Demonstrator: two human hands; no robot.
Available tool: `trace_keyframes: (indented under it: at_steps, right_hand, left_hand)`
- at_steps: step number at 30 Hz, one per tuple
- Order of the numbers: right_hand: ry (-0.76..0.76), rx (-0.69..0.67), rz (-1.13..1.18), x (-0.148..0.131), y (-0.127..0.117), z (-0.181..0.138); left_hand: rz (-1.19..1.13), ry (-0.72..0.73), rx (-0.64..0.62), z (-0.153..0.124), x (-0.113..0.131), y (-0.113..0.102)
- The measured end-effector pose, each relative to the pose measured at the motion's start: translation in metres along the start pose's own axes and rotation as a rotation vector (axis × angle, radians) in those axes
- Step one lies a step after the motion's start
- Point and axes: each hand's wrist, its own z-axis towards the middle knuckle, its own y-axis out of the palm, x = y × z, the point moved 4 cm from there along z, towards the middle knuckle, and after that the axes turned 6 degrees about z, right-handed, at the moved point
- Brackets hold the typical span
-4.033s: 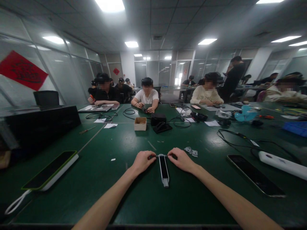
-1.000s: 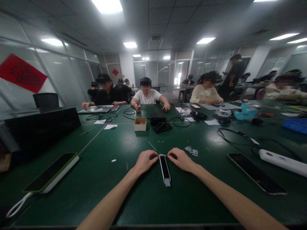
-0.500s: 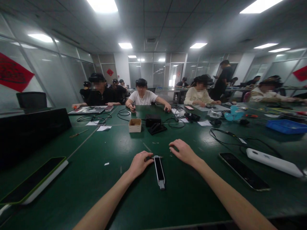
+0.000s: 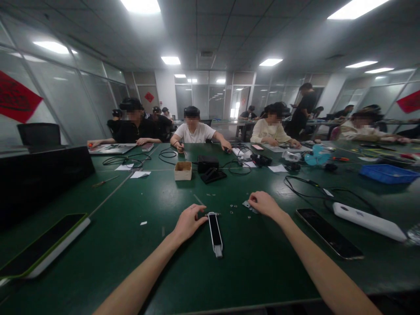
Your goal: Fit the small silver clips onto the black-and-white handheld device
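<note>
A narrow black and white device [image 4: 215, 233] lies lengthwise on the green table [image 4: 183, 271] in front of me. My left hand [image 4: 188, 221] rests on the table beside its far end, fingers curled, fingertips close to the device's top. My right hand [image 4: 265, 204] is out to the right, fingers bent down onto small silver metal pieces [image 4: 247, 204]. Whether it grips one is hidden. A few tiny screws [image 4: 232, 205] lie between the device and those pieces.
A black phone [image 4: 329, 232] and a white power strip [image 4: 365, 220] lie to my right, a green-edged tablet [image 4: 42, 247] to my left. A cardboard box [image 4: 183, 170] and black gear [image 4: 210, 168] sit mid-table. Several people work at the far side. A blue tray [image 4: 387, 173] is far right.
My right hand has left the device's far end and moved right onto the small metal pieces. My left hand stays by the device. The view has shifted slightly right.
</note>
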Motion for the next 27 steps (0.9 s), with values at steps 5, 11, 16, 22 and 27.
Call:
trace_keyframes:
  at_steps: [5,11,16,22,27]
  right_hand:
    - [-0.028,0.116,0.083,-0.008,-0.003,0.000]
    - [-0.130,0.242,0.317,-0.055,0.000,-0.013]
    - [-0.202,0.262,0.569,-0.113,0.013,-0.037]
    - [-0.316,0.251,0.676,-0.140,0.023,-0.051]
    - [-0.411,0.203,0.524,-0.125,0.020,-0.041]
  left_hand:
    - [-0.004,-0.004,0.024,-0.002,0.005,-0.004]
    - [0.021,0.008,0.078,-0.007,0.018,-0.014]
    - [0.003,0.073,0.087,-0.013,0.033,-0.014]
    - [-0.184,0.069,0.208,-0.016,0.041,-0.020]
    - [-0.160,-0.111,0.259,-0.008,0.018,-0.029]
